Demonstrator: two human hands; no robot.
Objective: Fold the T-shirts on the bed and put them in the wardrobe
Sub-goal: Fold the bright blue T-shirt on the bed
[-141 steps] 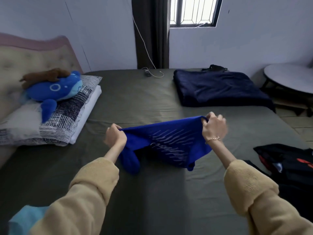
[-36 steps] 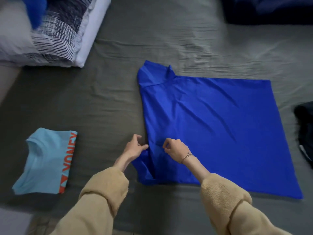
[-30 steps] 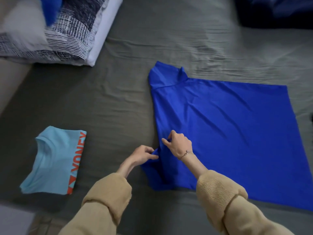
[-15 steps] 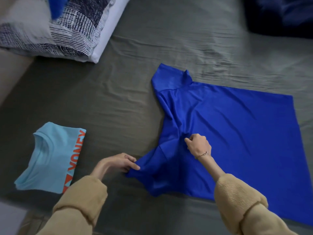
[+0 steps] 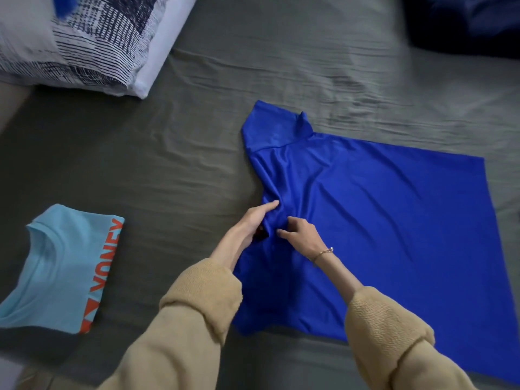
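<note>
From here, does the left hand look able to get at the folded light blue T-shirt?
Probably yes. The left hand is on the royal blue T-shirt; only bare bed sheet lies between it and the light blue T-shirt.

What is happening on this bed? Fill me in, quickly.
A person in a tan fleece is folding a royal-blue T-shirt spread on the grey bed sheet. The left hand and right hand meet at its near-left side, working the sleeve area inward. A light-blue T-shirt already lies folded to the left. Nothing shows the wardrobe.
</note>
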